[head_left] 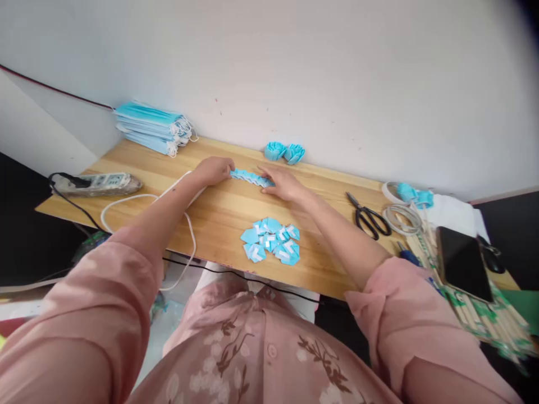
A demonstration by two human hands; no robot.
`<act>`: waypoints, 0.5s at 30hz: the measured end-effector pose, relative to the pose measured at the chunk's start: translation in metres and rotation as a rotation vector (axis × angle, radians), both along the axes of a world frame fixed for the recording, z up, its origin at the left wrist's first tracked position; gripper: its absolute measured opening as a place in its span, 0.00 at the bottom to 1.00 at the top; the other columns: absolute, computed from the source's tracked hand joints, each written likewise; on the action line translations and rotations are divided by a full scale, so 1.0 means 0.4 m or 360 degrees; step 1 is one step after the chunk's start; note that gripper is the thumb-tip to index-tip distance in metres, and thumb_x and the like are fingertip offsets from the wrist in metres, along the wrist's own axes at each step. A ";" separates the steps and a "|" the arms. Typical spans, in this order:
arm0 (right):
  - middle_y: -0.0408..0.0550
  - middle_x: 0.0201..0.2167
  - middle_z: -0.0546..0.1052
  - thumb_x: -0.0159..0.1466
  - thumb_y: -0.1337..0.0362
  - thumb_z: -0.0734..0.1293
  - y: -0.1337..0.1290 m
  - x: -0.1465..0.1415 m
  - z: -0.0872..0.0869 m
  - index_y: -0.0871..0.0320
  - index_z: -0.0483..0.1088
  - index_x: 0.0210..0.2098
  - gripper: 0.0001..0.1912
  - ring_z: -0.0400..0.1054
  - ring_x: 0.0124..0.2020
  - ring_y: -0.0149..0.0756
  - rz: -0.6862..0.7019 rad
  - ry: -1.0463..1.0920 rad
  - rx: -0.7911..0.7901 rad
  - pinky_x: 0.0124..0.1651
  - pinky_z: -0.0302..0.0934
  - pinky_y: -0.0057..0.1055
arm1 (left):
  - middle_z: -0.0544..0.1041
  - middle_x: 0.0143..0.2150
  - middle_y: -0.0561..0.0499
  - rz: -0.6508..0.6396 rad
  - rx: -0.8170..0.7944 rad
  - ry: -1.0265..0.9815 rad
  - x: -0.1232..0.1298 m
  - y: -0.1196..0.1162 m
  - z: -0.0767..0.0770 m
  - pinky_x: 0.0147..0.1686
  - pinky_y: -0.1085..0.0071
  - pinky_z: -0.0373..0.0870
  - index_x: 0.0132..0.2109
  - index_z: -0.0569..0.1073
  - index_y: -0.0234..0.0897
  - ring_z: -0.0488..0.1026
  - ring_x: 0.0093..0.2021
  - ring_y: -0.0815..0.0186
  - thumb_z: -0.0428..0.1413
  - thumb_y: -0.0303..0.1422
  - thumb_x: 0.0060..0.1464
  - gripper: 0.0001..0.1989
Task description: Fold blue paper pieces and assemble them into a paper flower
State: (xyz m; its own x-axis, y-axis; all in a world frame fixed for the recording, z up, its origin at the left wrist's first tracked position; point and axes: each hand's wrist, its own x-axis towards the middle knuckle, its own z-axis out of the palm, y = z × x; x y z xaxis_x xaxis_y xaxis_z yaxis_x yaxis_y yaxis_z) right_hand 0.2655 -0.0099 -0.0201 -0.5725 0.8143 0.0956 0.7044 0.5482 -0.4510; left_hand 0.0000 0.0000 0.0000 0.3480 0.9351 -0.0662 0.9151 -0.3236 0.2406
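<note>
A narrow row of overlapping folded light-blue pieces (248, 177) lies on the wooden table, stretched between my two hands. My left hand (215, 170) is closed at the row's left end, its fingertips touching the last piece. Around the right end, thumb on the near side and fingers on the far side, my right hand (283, 184) grips the row. Nearer to me is a loose cluster of folded blue pieces (272, 238), some with white strips showing. Two blue flower-like rosettes (275, 150) sit behind the row, by the wall.
A stack of blue face masks (147, 126) stands at the back left, with a power strip (99, 184) and white cord (126, 199) nearer. To the right are black-handled scissors (368, 216), tape rolls (402, 219), a phone (463, 262) and green-and-white wrapped sticks (484, 317).
</note>
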 end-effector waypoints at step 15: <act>0.50 0.50 0.81 0.66 0.59 0.66 -0.152 0.135 0.097 0.55 0.75 0.53 0.18 0.75 0.48 0.43 -0.0128 0.0327 -0.0049 0.51 0.64 0.38 | 0.79 0.52 0.40 0.0057 -0.0170 0.0176 0.033 -0.042 0.072 0.48 0.61 0.66 0.73 0.52 0.38 0.75 0.51 0.47 0.58 0.40 0.55 0.43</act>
State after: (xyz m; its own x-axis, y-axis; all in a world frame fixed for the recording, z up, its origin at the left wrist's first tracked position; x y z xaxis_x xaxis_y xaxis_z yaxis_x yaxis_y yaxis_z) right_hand 0.3196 -0.0706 0.0186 -0.4769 0.8608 0.1778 0.6368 0.4778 -0.6051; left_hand 0.0130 -0.0168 0.0289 0.2999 0.9323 -0.2021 0.9483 -0.2684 0.1691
